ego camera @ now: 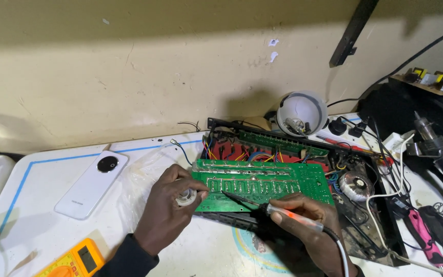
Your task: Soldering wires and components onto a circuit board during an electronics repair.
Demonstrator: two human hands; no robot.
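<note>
A green circuit board [283, 180] lies solder side up over an opened black device case [373, 225] full of coloured wires. My left hand [167, 210] rests at the board's left edge and grips a small spool of solder wire [186, 196]. My right hand [311, 228] holds a soldering iron [278, 211] with a clear orange handle. Its dark tip touches the lower middle of the board near a row of solder pads.
A white phone [92, 183] lies face down to the left, a yellow multimeter [73, 260] at the bottom left. A white round lamp [302, 113] sits behind the case. A toroidal transformer [356, 184], cables, plugs and pink-handled tools [421, 231] crowd the right side. The wall is close behind.
</note>
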